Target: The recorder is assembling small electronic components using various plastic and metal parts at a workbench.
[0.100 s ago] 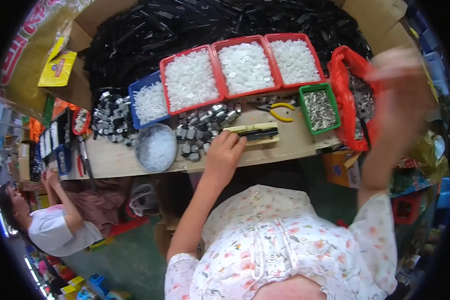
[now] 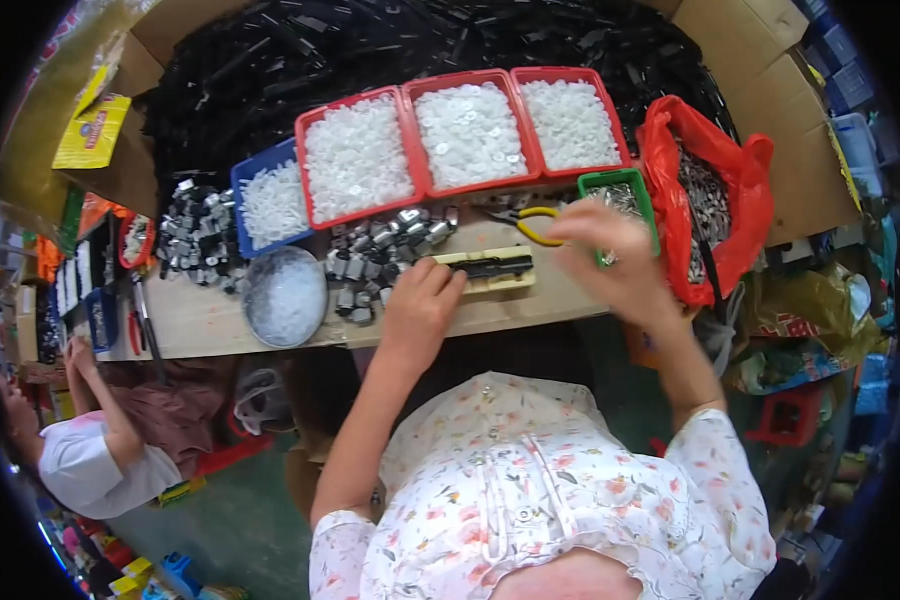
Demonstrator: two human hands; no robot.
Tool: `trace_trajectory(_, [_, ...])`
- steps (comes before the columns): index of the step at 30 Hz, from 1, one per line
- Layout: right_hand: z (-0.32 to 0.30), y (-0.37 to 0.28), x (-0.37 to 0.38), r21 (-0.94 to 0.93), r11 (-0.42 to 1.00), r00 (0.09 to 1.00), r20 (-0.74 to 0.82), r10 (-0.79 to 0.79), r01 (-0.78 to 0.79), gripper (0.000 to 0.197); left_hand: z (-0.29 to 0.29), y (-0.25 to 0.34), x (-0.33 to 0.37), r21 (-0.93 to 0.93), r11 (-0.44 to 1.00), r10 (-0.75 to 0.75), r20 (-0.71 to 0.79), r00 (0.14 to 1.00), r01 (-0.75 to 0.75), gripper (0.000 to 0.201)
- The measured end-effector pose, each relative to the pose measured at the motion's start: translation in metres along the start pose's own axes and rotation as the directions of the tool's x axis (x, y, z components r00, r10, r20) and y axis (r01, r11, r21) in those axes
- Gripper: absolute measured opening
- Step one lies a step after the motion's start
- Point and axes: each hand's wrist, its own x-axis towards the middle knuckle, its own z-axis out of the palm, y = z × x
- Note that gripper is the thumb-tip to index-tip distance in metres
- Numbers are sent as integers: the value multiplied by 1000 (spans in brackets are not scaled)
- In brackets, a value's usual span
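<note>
My left hand point(image 2: 420, 308) rests on the left end of a cream-coloured block-like fixture point(image 2: 513, 282) at the table's near edge, its fingers bent and pressed together over it. A long black part point(image 2: 490, 267) lies in the fixture's channel. My right hand point(image 2: 610, 262), smeared by motion, is in the air just right of the fixture, in front of a green bin point(image 2: 651, 222) of small metal pieces and partly hiding it. Whether anything is in its fingers cannot be made out. Pliers with yellow handles point(image 2: 538, 236) lie behind the fixture.
Three red trays point(image 2: 417, 140) of white plastic pieces stand behind, beside a blue tray point(image 2: 238, 200). A round bowl point(image 2: 262, 300) and loose metal-and-black pieces point(image 2: 365, 262) lie left. A red bag point(image 2: 655, 160) of parts stands right. Black strips point(image 2: 370, 45) fill the back. A person point(image 2: 110, 450) sits left.
My right hand has swung left from above the red bag to beside the fixture. My left hand keeps its place on the fixture. The whole view has shifted slightly.
</note>
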Motion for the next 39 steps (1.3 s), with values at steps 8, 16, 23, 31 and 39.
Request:
trace_trajectory(8, [50,44,-33,-333,936,985,161,-58,109,21,4,4,12,-1,1000,-10,40,999,10,42])
trace_trajectory(16, [45,54,-25,-243,965,967,252,-35,98,18,3,11,5,-72,991,-112,-39,993,109,44])
trace_trajectory(23, [81,47,29,-346,914,968,207,-144,210,33,5,1,3,148,974,-144,-171,975,170,39])
trace_trajectory(31, [98,41,55,-543,754,913,363,-185,369,30,13,-6,6,328,930,-125,-150,981,168,36])
trace_trajectory(39, [67,38,48,172,967,979,100,175,-190,31,1,1,5,121,968,-190,-210,959,218,32])
